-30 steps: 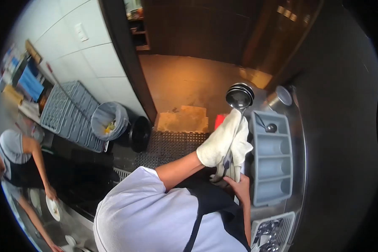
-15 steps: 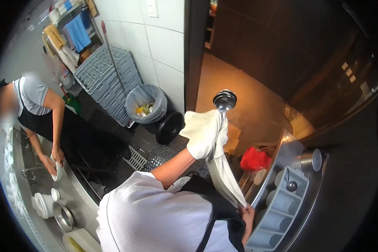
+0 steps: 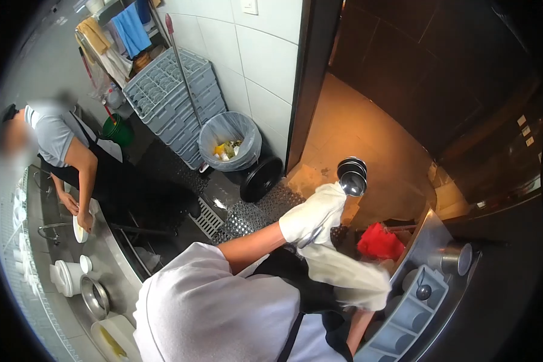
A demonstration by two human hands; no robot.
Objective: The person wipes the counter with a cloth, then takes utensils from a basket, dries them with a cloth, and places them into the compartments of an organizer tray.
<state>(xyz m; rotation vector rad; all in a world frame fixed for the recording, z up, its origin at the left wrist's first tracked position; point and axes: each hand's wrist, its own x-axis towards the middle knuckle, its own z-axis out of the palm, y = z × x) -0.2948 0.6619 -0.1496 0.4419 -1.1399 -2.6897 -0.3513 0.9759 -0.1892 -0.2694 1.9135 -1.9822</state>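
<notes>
A white cloth (image 3: 341, 265) wraps my left hand (image 3: 314, 214), which grips several metal ladles through it. Their round bowls (image 3: 352, 176) stick out beyond the hand, stacked closely together, and part of a handle shows below. From the hand, the cloth stretches right and down to my right hand (image 3: 361, 317), where only the wrist and forearm are visible. The cloth's blurred end covers the right fingers. Near that hand is a grey compartment tray (image 3: 411, 311) with a small ladle (image 3: 423, 292) in its upper compartment.
A metal cup (image 3: 457, 258) stands beyond the tray. Beside the counter lies a red item (image 3: 380, 241). A lined trash bin (image 3: 230, 142) and stacked grey racks (image 3: 169, 90) line the wall. At left, a co-worker (image 3: 72, 145) holds a white plate (image 3: 81, 228) over the sink counter.
The view has swung left, showing more of the co-worker. The cloth, earlier bunched, then stretched long with my right fingers at its end, now covers those fingers. The ladles remain in my left hand.
</notes>
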